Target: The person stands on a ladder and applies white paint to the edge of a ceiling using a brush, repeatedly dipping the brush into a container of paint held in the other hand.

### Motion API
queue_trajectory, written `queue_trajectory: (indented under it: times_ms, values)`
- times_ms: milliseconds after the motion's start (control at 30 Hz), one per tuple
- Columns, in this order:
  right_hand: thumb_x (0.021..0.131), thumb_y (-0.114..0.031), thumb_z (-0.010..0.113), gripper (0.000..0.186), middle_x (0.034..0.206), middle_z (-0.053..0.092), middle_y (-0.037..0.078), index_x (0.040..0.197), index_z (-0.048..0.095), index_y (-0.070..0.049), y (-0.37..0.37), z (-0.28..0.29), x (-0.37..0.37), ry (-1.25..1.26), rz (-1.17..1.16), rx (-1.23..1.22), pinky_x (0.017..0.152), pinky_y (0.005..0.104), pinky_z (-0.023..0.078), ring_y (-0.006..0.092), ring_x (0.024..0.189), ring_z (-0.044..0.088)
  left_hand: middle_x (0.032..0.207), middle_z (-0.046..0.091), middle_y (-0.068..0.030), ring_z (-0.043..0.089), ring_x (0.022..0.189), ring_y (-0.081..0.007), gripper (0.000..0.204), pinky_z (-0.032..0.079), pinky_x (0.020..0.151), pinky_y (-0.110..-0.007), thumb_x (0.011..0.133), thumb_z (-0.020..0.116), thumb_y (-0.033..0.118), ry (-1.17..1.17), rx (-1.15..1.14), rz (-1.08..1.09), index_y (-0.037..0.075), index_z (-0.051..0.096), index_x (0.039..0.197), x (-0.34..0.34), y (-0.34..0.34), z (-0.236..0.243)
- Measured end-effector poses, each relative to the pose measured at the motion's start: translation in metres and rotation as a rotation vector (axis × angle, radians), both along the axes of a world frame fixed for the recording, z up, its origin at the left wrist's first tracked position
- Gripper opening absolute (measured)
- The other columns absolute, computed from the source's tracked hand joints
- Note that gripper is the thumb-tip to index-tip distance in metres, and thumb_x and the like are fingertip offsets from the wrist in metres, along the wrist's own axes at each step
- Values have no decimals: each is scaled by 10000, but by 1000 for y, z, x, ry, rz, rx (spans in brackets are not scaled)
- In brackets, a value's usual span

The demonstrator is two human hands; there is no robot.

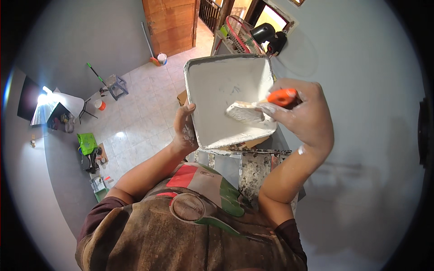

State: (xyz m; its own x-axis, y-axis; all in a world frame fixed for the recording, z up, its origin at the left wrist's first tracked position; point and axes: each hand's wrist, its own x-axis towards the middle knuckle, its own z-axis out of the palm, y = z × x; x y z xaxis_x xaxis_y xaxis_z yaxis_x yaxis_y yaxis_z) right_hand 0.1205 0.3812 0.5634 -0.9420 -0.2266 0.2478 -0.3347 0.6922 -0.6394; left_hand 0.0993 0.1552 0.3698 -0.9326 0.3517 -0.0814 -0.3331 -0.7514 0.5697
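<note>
A square paint bucket (230, 145), its inside coated in white paint, is right in front of me. My left hand (185, 126) grips its left wall, the thumb over the rim and the other fingers hidden behind. Over the bucket's right side, my right hand (307, 113) is closed around the orange handle of a paintbrush (246, 113). The brush's bristles are thick with white paint and point left, above the inside of the bucket. White smears mark both hands.
Below the bucket is a paint-spattered metal ladder or scaffold (255, 174). A grey wall (361, 135) rises at right. On the tiled floor (149, 99) stand a small stool (117, 87), a white-and-orange bucket (100, 105) and a bright lamp (45, 97). A wooden door (169, 27) is at the far side.
</note>
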Motion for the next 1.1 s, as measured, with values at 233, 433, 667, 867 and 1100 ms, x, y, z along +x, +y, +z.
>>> queue_trajectory:
  times_ms: [233, 433, 667, 867, 1100]
  values:
    - [811, -108, 844, 229, 697, 630, 67, 846, 651, 10, -11, -14, -20, 77, 178, -194, 623, 285, 468, 119, 632, 528, 1241, 644, -203, 659, 1111, -328, 685, 540, 971, -482, 897, 489, 528, -117, 26, -102, 2, 567, 1329, -4, 3, 9]
    - [846, -93, 821, 213, 793, 656, 48, 910, 649, 14, -24, -22, -26, -96, 264, -184, 663, 271, 496, 104, 710, 582, 1367, 559, -202, 627, 1188, -363, 758, 518, 1024, -514, 883, 540, 480, -22, 152, -224, 55, 386, 1491, -11, 5, 4]
    - [818, -151, 809, 270, 842, 679, 122, 1013, 689, -8, -13, -40, -36, 43, 332, -91, 703, 359, 513, 252, 662, 582, 1353, 565, -204, 629, 1193, -361, 731, 527, 1015, -515, 886, 543, 461, 55, 134, -197, 60, 390, 1477, -31, 16, 3]
    - [841, -108, 793, 223, 824, 698, 101, 1028, 717, -15, 7, -22, -30, 89, 192, -77, 651, 318, 484, 196, 658, 575, 1335, 585, -203, 638, 1179, -337, 713, 530, 1014, -482, 908, 521, 477, 110, 20, -142, 31, 433, 1458, -49, 21, 11]
    - [851, -82, 813, 194, 851, 745, 58, 1008, 739, 3, 27, -36, -42, -13, 148, -399, 720, 297, 519, 115, 723, 615, 1230, 635, -172, 652, 1084, -288, 649, 541, 927, -429, 927, 486, 525, -9, 36, -154, 34, 540, 1347, -57, 32, 43]
